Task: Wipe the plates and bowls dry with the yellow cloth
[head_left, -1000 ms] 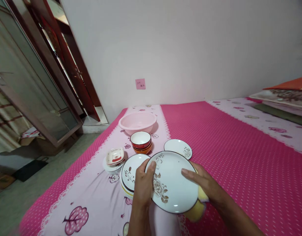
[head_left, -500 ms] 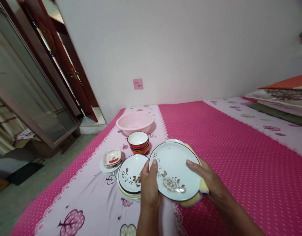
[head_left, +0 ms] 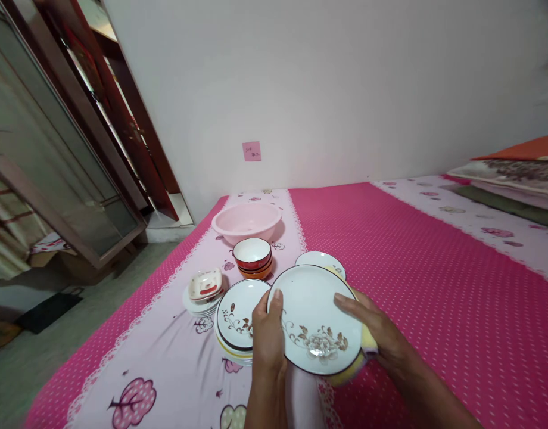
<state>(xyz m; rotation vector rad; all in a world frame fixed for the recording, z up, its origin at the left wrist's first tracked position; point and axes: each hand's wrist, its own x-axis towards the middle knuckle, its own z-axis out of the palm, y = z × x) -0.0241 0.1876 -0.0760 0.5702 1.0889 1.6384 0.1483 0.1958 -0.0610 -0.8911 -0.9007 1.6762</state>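
I hold a white plate [head_left: 314,310] with a dark rim and a brown flower print above a bed. My left hand [head_left: 267,333] grips its left edge, thumb on the face. My right hand [head_left: 372,333] lies along the right edge with fingers on the face and a yellow sponge [head_left: 366,351] pressed behind the plate. Just left of it sits a stack of similar plates [head_left: 236,322]. A small white plate [head_left: 321,259] lies beyond the held one.
Red and orange bowls [head_left: 253,256] are stacked behind the plates, a pink basin [head_left: 247,220] farther back. Small dishes [head_left: 204,289] are piled at the left. The pink bedcover [head_left: 412,268] stretches right to folded pillows [head_left: 510,179]. A glass door [head_left: 55,167] stands left.
The plate has turned in my hands: the flower print moved from the left side round to the bottom. Both hands kept their hold, with the sponge staying behind the plate.
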